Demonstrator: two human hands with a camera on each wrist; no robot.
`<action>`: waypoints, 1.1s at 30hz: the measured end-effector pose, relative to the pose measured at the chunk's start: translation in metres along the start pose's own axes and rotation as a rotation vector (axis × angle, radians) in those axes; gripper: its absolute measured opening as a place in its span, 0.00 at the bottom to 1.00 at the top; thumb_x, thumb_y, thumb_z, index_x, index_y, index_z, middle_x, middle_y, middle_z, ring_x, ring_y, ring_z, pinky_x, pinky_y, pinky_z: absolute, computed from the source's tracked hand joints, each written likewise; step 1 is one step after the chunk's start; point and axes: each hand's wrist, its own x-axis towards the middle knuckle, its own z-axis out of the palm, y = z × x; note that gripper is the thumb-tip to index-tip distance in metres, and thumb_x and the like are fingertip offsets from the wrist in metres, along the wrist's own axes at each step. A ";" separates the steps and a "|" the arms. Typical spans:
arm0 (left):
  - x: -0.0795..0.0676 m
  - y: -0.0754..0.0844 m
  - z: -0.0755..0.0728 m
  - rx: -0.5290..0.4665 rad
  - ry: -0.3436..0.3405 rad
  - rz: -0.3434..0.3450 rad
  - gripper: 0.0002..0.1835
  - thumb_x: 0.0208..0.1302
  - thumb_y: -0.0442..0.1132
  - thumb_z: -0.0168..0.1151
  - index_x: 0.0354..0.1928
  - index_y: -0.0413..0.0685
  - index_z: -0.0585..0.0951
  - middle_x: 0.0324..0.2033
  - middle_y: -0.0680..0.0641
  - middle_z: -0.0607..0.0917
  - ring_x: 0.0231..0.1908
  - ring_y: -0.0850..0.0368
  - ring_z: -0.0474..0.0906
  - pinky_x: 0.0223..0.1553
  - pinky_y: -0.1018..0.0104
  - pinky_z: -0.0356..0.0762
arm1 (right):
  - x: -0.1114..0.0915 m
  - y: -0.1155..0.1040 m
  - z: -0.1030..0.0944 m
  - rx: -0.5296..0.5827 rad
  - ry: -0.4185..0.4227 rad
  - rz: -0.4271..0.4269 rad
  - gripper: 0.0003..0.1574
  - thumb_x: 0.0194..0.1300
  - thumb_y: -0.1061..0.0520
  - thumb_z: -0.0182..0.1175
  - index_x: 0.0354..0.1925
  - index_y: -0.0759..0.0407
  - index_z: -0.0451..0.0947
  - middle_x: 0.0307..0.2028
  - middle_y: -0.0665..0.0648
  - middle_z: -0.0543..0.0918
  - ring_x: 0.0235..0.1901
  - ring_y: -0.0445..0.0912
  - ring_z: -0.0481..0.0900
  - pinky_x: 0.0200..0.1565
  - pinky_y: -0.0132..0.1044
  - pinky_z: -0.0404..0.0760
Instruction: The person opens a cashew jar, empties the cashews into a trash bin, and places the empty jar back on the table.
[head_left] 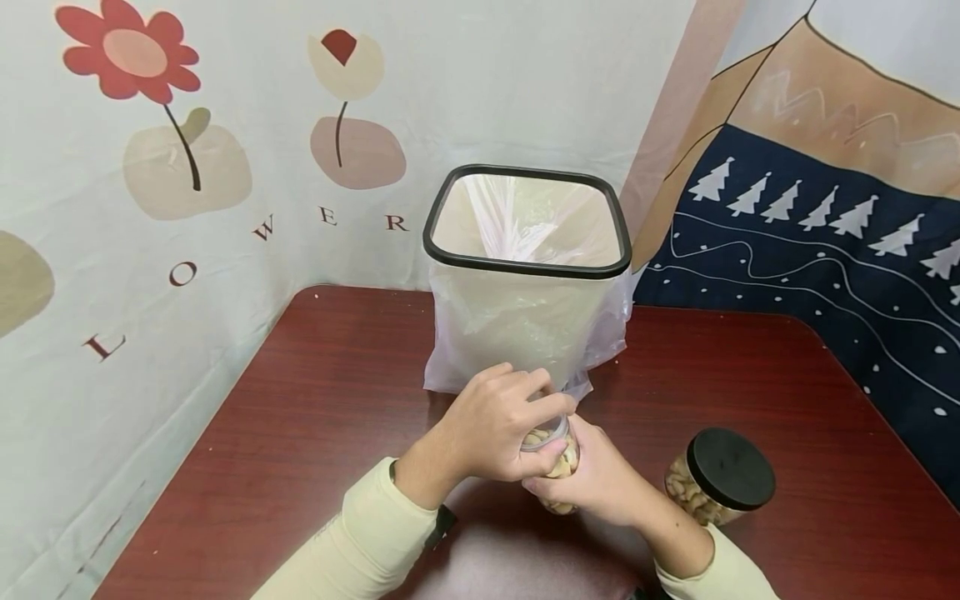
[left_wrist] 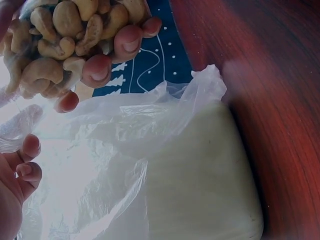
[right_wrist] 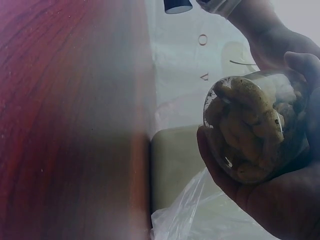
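Observation:
A clear jar of cashews (head_left: 564, 468) is held tilted above the near part of the table, its black lid absent. My right hand (head_left: 606, 477) grips the jar's body; in the right wrist view its fingers wrap round the cashew-filled base (right_wrist: 250, 130). My left hand (head_left: 491, 427) bends over the mouth, thumb and fingers pinching the clear rim. In the left wrist view the cashews show close up through the jar wall (left_wrist: 65, 42), with the clear ridged neck (left_wrist: 12, 142) beside my left fingertips. Whether a thin seal covers the mouth cannot be made out.
A bin with a black rim (head_left: 525, 268), lined with a translucent bag (head_left: 607, 329), stands behind my hands. To the right stands a second jar of nuts with a black lid (head_left: 731, 468). Printed cloths (head_left: 360, 250) hang behind the reddish-brown table (head_left: 300, 400).

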 end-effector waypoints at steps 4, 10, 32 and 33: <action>0.000 0.000 0.000 0.003 -0.001 -0.002 0.15 0.55 0.52 0.55 0.40 0.57 0.84 0.26 0.55 0.72 0.20 0.60 0.62 0.26 0.67 0.63 | 0.000 -0.001 0.001 -0.004 0.009 -0.002 0.33 0.52 0.56 0.74 0.53 0.59 0.70 0.37 0.55 0.84 0.29 0.38 0.82 0.32 0.35 0.84; 0.000 0.001 0.000 0.004 0.004 -0.005 0.15 0.55 0.52 0.55 0.40 0.58 0.84 0.26 0.55 0.72 0.20 0.60 0.62 0.26 0.68 0.62 | -0.002 -0.001 0.002 -0.005 0.015 -0.007 0.33 0.52 0.56 0.74 0.53 0.58 0.70 0.37 0.55 0.84 0.28 0.38 0.82 0.31 0.36 0.84; 0.001 0.002 -0.002 0.002 0.015 -0.010 0.15 0.52 0.52 0.56 0.39 0.58 0.85 0.26 0.55 0.73 0.20 0.60 0.63 0.26 0.68 0.63 | -0.002 -0.007 0.009 0.039 0.061 0.042 0.32 0.52 0.57 0.75 0.52 0.55 0.70 0.33 0.54 0.83 0.21 0.38 0.79 0.21 0.38 0.80; 0.001 0.002 -0.002 0.000 0.015 -0.011 0.15 0.52 0.52 0.56 0.39 0.58 0.85 0.26 0.55 0.73 0.20 0.60 0.63 0.26 0.68 0.63 | -0.002 -0.007 0.009 0.035 0.063 0.038 0.32 0.52 0.57 0.75 0.52 0.55 0.70 0.33 0.54 0.83 0.21 0.38 0.79 0.21 0.38 0.80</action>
